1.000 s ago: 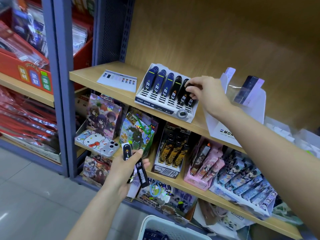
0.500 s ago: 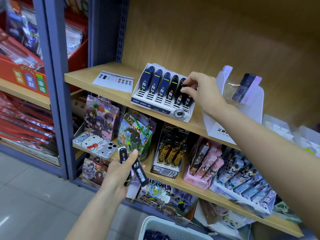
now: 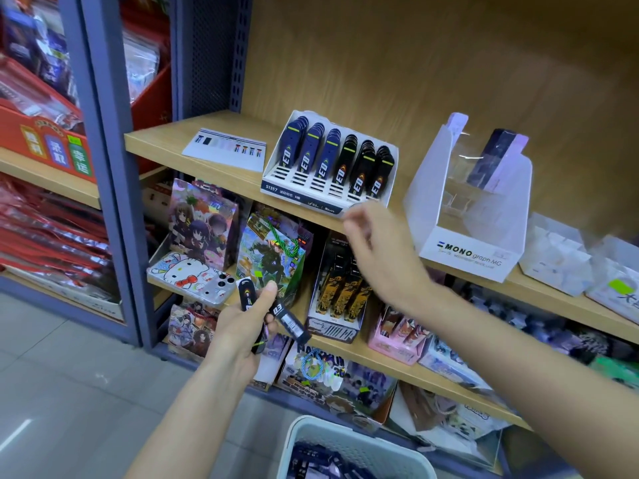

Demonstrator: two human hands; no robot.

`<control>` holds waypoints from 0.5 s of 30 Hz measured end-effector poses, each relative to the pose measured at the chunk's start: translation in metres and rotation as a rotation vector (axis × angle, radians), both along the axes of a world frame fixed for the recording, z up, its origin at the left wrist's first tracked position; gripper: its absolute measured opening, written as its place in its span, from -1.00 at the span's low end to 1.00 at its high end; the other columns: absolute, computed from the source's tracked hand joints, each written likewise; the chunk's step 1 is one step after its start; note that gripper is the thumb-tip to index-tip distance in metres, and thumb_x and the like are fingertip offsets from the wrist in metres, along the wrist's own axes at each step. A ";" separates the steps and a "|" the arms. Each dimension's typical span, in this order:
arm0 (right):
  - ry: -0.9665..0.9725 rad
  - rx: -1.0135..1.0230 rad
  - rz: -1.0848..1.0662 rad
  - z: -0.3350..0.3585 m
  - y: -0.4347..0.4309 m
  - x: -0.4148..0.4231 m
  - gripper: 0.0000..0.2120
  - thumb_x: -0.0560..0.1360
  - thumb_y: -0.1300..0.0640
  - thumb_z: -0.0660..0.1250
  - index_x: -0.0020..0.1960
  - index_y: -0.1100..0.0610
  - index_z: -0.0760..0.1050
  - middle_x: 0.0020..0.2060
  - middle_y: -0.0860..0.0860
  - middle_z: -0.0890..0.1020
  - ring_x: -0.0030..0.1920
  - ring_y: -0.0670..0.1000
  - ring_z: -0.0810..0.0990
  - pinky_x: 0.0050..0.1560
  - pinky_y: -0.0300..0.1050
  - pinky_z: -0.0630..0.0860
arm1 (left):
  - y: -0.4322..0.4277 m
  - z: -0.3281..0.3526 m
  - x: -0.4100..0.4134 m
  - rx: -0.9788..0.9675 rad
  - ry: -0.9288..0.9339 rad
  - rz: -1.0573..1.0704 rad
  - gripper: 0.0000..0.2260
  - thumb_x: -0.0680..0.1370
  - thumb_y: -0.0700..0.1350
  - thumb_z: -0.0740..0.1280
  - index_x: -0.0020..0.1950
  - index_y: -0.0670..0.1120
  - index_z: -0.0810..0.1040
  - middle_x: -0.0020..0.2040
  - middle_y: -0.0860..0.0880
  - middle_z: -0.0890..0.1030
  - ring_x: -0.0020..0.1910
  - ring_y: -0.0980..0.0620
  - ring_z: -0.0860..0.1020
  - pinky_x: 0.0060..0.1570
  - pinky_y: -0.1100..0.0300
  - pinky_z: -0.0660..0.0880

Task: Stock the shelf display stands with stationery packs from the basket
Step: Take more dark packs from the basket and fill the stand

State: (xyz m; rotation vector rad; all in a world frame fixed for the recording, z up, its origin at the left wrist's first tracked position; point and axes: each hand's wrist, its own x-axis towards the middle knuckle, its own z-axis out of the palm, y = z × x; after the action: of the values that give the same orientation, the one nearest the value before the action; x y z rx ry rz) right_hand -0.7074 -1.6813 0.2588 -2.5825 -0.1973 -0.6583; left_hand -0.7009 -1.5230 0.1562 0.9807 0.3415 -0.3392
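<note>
Draws right hand (image 3: 377, 250) back from the stand (image 3: 328, 198), blurred, fingers loose and seemingly empty; leaves its far-right row looking full; keeps left hand (image 3: 238, 330) clamped on two more packs (image 3: 288, 321) below the shelf (image 3: 162, 146); suggests another slotting next; finds more stock in the basket (image 3: 349, 447).

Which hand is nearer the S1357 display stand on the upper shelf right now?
Right. The right hand hangs just below the stand at its front right corner; the left hand is lower and further left, gripping black packs.
</note>
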 end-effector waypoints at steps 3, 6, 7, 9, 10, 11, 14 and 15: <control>0.448 0.080 0.047 -0.028 0.018 -0.023 -0.76 0.63 0.00 0.11 0.18 0.11 0.42 -0.06 -0.05 0.55 -0.12 -0.16 0.53 -0.15 -0.34 0.45 | -0.003 0.000 -0.001 -0.069 -0.023 0.021 -0.88 0.51 -0.16 0.39 -0.11 -0.19 0.50 -0.43 -0.01 0.45 -0.46 0.11 0.42 -0.44 0.35 0.53; 0.755 0.306 -0.005 -0.047 0.029 -0.027 -0.60 0.63 -0.11 -0.02 0.24 0.14 0.36 -0.07 0.05 0.58 -0.16 0.00 0.63 -0.05 -0.12 0.57 | -0.004 0.002 -0.001 -0.071 -0.109 0.011 -0.92 0.51 -0.20 0.37 -0.09 -0.19 0.50 -0.39 -0.02 0.48 -0.41 0.09 0.47 -0.32 0.29 0.58; 0.824 0.423 -0.016 -0.050 0.030 -0.026 -0.57 0.64 -0.11 -0.05 0.25 0.17 0.36 -0.12 0.04 0.57 -0.27 -0.05 0.59 -0.15 -0.18 0.58 | -0.004 0.003 -0.002 -0.035 -0.141 -0.002 -0.93 0.52 -0.20 0.37 -0.10 -0.17 0.50 -0.40 -0.01 0.48 -0.42 0.09 0.47 -0.31 0.28 0.57; 0.874 0.536 -0.010 -0.052 0.031 -0.027 -0.58 0.65 -0.07 -0.05 0.20 0.21 0.40 -0.23 0.00 0.53 -0.40 -0.11 0.43 -0.34 -0.31 0.44 | -0.003 0.005 -0.003 0.044 -0.188 -0.039 -0.94 0.52 -0.19 0.37 -0.10 -0.12 0.50 -0.45 0.00 0.48 -0.45 0.10 0.44 -0.28 0.24 0.47; 0.863 0.512 0.002 -0.051 0.030 -0.029 -0.61 0.65 -0.05 -0.04 0.11 0.21 0.43 -0.27 -0.03 0.50 -0.40 -0.11 0.38 -0.34 -0.31 0.38 | -0.002 0.006 -0.003 0.071 -0.208 -0.057 -0.94 0.53 -0.18 0.36 -0.11 -0.10 0.50 -0.46 0.00 0.47 -0.48 0.11 0.41 -0.30 0.24 0.39; 0.844 0.491 0.019 -0.050 0.030 -0.031 -0.64 0.66 -0.04 -0.01 -0.01 0.18 0.43 -0.31 -0.05 0.46 -0.39 -0.11 0.34 -0.31 -0.29 0.33 | -0.001 0.007 -0.004 0.088 -0.228 -0.071 -0.95 0.54 -0.18 0.36 -0.11 -0.09 0.50 -0.47 0.00 0.45 -0.51 0.12 0.39 -0.35 0.25 0.33; 0.794 0.501 0.017 -0.048 0.025 -0.035 -0.71 0.64 0.02 0.09 -0.20 0.06 0.43 -0.36 -0.13 0.40 -0.34 -0.18 0.35 -0.25 -0.31 0.28 | 0.000 0.008 -0.005 0.154 -0.294 -0.102 -0.97 0.54 -0.20 0.35 -0.03 -0.11 0.56 -0.50 0.06 0.43 -0.54 0.17 0.36 -0.48 0.32 0.30; 0.779 0.512 0.017 -0.047 0.023 -0.035 -0.79 0.63 0.06 0.15 -0.15 0.04 0.46 -0.34 -0.15 0.42 -0.31 -0.20 0.37 -0.23 -0.33 0.30 | -0.001 0.008 -0.006 0.177 -0.314 -0.119 -0.92 0.54 -0.23 0.35 0.01 -0.11 0.57 -0.52 0.08 0.41 -0.54 0.17 0.35 -0.52 0.35 0.30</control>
State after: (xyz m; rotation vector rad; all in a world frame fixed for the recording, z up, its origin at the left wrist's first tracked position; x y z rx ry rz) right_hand -0.7428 -1.6580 0.2113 -2.1375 0.1832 0.3020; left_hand -0.7068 -1.5236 0.1639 1.2118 0.0269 -0.2600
